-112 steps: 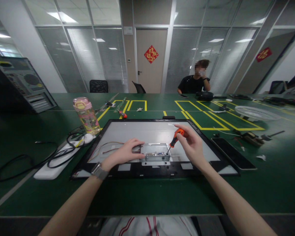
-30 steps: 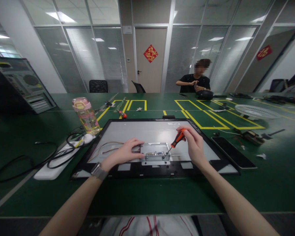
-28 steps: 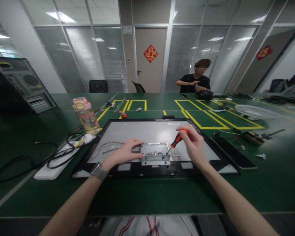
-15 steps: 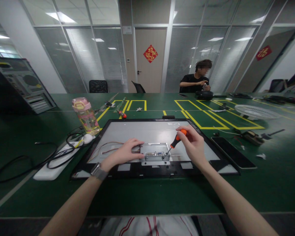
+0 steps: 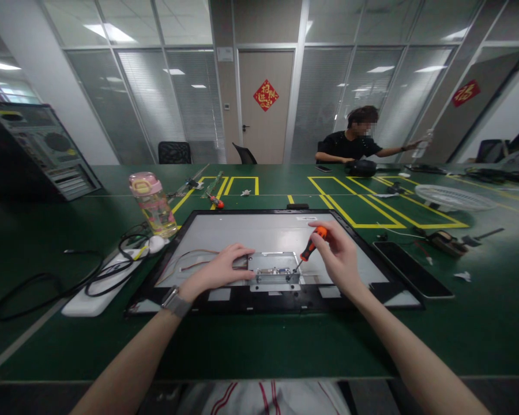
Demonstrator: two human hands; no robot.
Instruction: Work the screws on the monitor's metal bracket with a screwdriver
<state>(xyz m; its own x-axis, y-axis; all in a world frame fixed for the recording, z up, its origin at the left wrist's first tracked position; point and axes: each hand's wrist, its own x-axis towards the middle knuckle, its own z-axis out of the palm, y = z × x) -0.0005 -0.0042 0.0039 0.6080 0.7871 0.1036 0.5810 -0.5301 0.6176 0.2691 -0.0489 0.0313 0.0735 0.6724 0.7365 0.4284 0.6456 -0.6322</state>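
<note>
A monitor panel [image 5: 251,231] lies back side up in front of me, with a black frame around its grey metal back. On its near half sits a silver metal bracket [image 5: 271,261] with a row of connector ports. My left hand [image 5: 222,267] grips the bracket's left edge, thumb and fingers on either side of the corner. In my right hand [image 5: 342,255] is an orange-and-black screwdriver [image 5: 310,248], held tilted by its handle. Its tip meets the bracket near the right end of the ports; the screw itself is too small to make out. Thin wires [image 5: 190,264] run out left of the bracket.
Left stand a pink-lidded bottle [image 5: 154,204], a white power strip [image 5: 84,300] with black cables and a computer case [image 5: 38,150]. A black phone [image 5: 409,268] lies right of the panel. Another screwdriver [image 5: 217,202] lies beyond it. A co-worker [image 5: 350,144] sits across the table.
My hands and the screwdriver have barely moved on the bracket. Across the table, the co-worker has stretched an arm out to the right with a bottle in hand.
</note>
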